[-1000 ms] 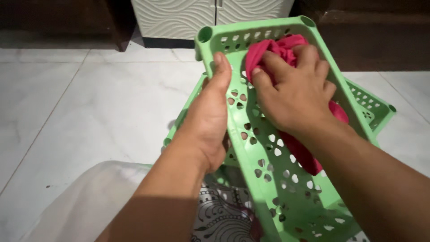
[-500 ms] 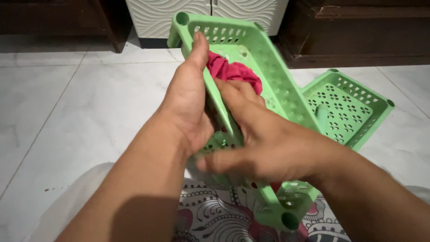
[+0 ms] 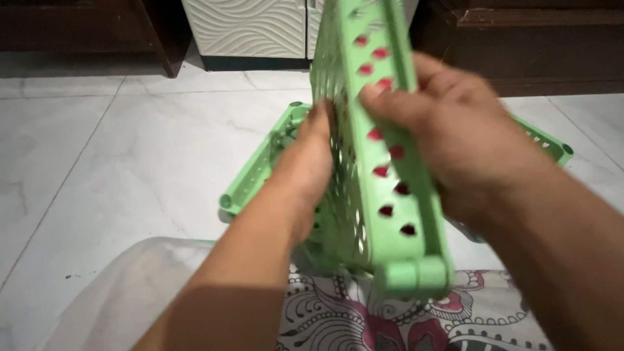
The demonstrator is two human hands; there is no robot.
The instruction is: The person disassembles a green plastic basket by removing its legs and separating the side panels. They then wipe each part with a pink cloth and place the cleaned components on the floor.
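Note:
I hold a light green perforated plastic tray [image 3: 374,162] up on its edge, tilted almost vertical, above my lap. My left hand [image 3: 305,172] grips its left face from behind. My right hand [image 3: 448,130] wraps over its right side with the fingers curled across the rim. A red cloth [image 3: 380,170] shows only through the tray's holes, pressed against the far side under my right hand. A second green tray [image 3: 260,172] of the same kind lies flat on the floor behind the held one.
White marble floor tiles [image 3: 136,162] spread to the left. A white ribbed cabinet [image 3: 247,29] and dark wooden furniture [image 3: 552,45] stand at the back. Patterned fabric [image 3: 364,318] covers my lap, with a pale translucent cloth [image 3: 123,292] at lower left.
The tray has swung from a slanted, open-side-up pose to nearly on edge. My right hand has shifted from the lower rim to its right side. The red cloth now shows only through the holes.

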